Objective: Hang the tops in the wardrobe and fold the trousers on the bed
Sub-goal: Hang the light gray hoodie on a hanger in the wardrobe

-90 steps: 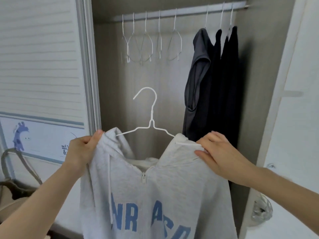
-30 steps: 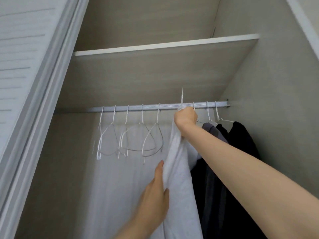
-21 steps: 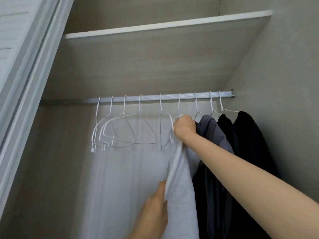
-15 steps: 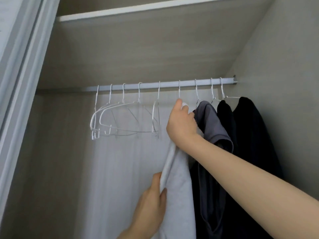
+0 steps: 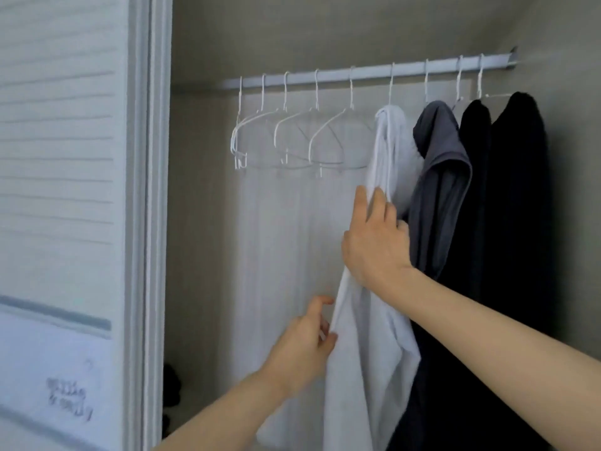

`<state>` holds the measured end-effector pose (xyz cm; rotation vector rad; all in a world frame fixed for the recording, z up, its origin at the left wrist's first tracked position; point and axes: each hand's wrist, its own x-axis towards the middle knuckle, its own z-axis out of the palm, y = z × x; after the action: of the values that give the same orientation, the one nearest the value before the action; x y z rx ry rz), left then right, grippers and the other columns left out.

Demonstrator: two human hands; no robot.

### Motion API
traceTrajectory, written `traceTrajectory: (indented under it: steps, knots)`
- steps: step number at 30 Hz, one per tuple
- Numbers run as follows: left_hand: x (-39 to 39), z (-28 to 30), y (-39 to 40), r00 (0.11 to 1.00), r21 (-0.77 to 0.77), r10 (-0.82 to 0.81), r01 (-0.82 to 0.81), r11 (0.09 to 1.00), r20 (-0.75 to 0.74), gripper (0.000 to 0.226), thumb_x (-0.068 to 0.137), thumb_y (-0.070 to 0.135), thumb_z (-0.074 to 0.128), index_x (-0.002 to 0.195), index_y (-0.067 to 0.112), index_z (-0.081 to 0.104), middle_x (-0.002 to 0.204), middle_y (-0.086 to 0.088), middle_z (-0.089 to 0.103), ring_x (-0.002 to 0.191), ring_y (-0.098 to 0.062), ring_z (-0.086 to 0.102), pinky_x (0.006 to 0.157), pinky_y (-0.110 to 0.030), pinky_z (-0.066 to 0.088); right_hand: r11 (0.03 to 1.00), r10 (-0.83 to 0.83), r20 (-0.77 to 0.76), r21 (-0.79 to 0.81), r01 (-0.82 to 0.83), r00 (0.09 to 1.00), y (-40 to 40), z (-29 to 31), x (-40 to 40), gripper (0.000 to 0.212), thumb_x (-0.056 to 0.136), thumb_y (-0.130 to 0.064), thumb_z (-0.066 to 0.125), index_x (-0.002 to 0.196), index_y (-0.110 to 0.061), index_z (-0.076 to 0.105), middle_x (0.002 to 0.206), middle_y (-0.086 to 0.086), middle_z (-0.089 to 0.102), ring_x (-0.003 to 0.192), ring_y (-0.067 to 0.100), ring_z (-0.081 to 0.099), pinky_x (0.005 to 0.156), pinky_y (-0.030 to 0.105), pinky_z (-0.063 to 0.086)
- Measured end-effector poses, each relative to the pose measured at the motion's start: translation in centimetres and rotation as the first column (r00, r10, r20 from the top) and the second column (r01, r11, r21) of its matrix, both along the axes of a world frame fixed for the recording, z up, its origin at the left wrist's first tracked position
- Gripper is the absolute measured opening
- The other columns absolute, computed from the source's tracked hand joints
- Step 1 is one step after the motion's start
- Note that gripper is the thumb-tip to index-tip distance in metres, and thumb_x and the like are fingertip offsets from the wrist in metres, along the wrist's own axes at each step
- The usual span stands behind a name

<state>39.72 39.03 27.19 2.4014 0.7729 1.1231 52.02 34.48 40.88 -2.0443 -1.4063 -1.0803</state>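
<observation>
Right hand [image 5: 377, 245] is sliding down off the hanger now, grip gone loose and flat, fingers spread against the upper side of the light grey hoodie [image 5: 367, 353] rather than clamped on anything. Half a second back it was still up at the rail [image 5: 367, 73] working the hook on, so the hook is sitting on the rail by itself now. That's this top basically hung, between the empty white hangers [image 5: 292, 138] and the dark grey top [image 5: 439, 177]. Left hand [image 5: 302, 349] is lower down, pinching the hoodie's left edge between thumb and fingertips, arm reaching up from below. Looks like they're just straightening the fabric. Trousers aren't showing anywhere here
</observation>
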Motion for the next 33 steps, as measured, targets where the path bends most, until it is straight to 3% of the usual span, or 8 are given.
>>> traceTrajectory:
  steps: [3, 6, 11, 16, 20, 23, 27, 33]
  knots:
    - [-4.1, -3.2, -3.0, 0.999, -0.091, 0.019, -0.023, 0.996, -0.044, 0.052, 0.090, 0.012, 0.057, 0.135, 0.025, 0.036, 0.093, 0.003, 0.065, 0.078, -0.011, 0.060, 0.078, -0.030, 0.051, 0.992, 0.034, -0.008, -0.117, -0.035, 0.999, -3.1, -4.1, -2.7, 0.076, 0.097, -0.029, 0.039, 0.151, -0.007, -0.009, 0.158, 0.021, 0.001, 0.144, 0.036, 0.014, 0.111, 0.050, 0.027]
    - [-8.7, -6.1, -6.2, 0.998, -0.192, 0.066, -0.069, 0.979, -0.024, 0.045, 0.091, 0.012, 0.058, 0.131, 0.024, 0.042, 0.093, 0.001, 0.065, 0.079, -0.015, 0.061, 0.075, -0.027, 0.051, 0.969, 0.146, -0.058, -0.195, -0.154, 0.988, -6.0, -7.8, -5.6, 0.074, 0.097, -0.028, 0.042, 0.152, -0.008, -0.004, 0.158, 0.018, 0.006, 0.143, 0.038, 0.012, 0.114, 0.052, 0.021]
    - [-17.5, -10.4, -12.0, 0.973, -0.318, 0.229, -0.217, 0.923, 0.000, 0.028, 0.094, 0.014, 0.058, 0.116, 0.030, 0.050, 0.088, 0.005, 0.066, 0.075, -0.004, 0.061, 0.065, -0.009, 0.046, 0.888, 0.343, -0.068, -0.301, -0.347, 0.937, -10.1, -13.6, -10.5, 0.068, 0.094, -0.029, 0.043, 0.151, -0.006, 0.012, 0.146, 0.014, 0.033, 0.134, 0.037, 0.028, 0.108, 0.052, 0.030]
    - [-26.1, -14.9, -20.4, 0.881, -0.426, 0.468, -0.449, 0.786, -0.067, 0.023, 0.096, 0.014, 0.054, 0.112, 0.029, 0.056, 0.086, 0.007, 0.070, 0.082, -0.006, 0.065, 0.075, -0.020, 0.050, 0.732, 0.535, -0.131, -0.421, -0.535, 0.835, -14.2, -20.4, -15.4, 0.063, 0.096, -0.028, 0.044, 0.150, -0.007, 0.021, 0.135, 0.014, 0.048, 0.124, 0.035, 0.042, 0.101, 0.048, 0.037]
    - [-31.1, -19.1, -30.6, 0.729, -0.546, 0.678, -0.607, 0.577, -0.094, 0.021, 0.095, 0.009, 0.055, 0.104, 0.028, 0.059, 0.082, -0.001, 0.071, 0.074, -0.005, 0.066, 0.063, -0.008, 0.046, 0.538, 0.688, -0.184, -0.519, -0.664, 0.702, -18.8, -26.1, -19.5, 0.055, 0.096, -0.028, 0.042, 0.145, -0.007, 0.028, 0.126, 0.012, 0.055, 0.114, 0.032, 0.049, 0.094, 0.044, 0.041]
    - [-32.6, -22.5, -39.3, 0.575, -0.617, 0.806, -0.687, 0.384, -0.138, 0.023, 0.094, 0.008, 0.055, 0.097, 0.030, 0.059, 0.077, 0.000, 0.071, 0.072, -0.012, 0.066, 0.052, -0.018, 0.048, 0.374, 0.788, -0.235, -0.552, -0.745, 0.570, -23.4, -30.1, -22.2, 0.053, 0.095, -0.029, 0.042, 0.142, -0.007, 0.032, 0.120, 0.011, 0.057, 0.109, 0.032, 0.052, 0.088, 0.042, 0.043]
    - [-33.5, -27.1, -51.1, 0.371, -0.668, 0.917, -0.721, 0.184, -0.148, 0.023, 0.093, 0.003, 0.053, 0.094, 0.024, 0.063, 0.070, 0.001, 0.072, 0.065, -0.016, 0.068, 0.071, -0.038, 0.056, 0.141, 0.877, -0.292, -0.602, -0.786, 0.381, -30.9, -35.1, -25.6, 0.050, 0.096, -0.029, 0.038, 0.140, -0.005, 0.034, 0.117, 0.010, 0.058, 0.106, 0.031, 0.054, 0.088, 0.043, 0.044]
    - [-32.6, -33.1, -68.7, 0.105, -0.778, 0.978, -0.624, -0.075, -0.178, 0.028, 0.095, -0.002, 0.051, 0.085, 0.020, 0.065, 0.063, -0.001, 0.069, 0.060, -0.025, 0.062, 0.072, -0.043, 0.053, -0.219, 0.914, -0.397, -0.662, -0.717, 0.087, -43.8, -40.3, -30.5, 0.035, 0.095, -0.026, 0.038, 0.124, -0.007, 0.047, 0.107, 0.010, 0.060, 0.097, 0.033, 0.056, 0.077, 0.042, 0.045]
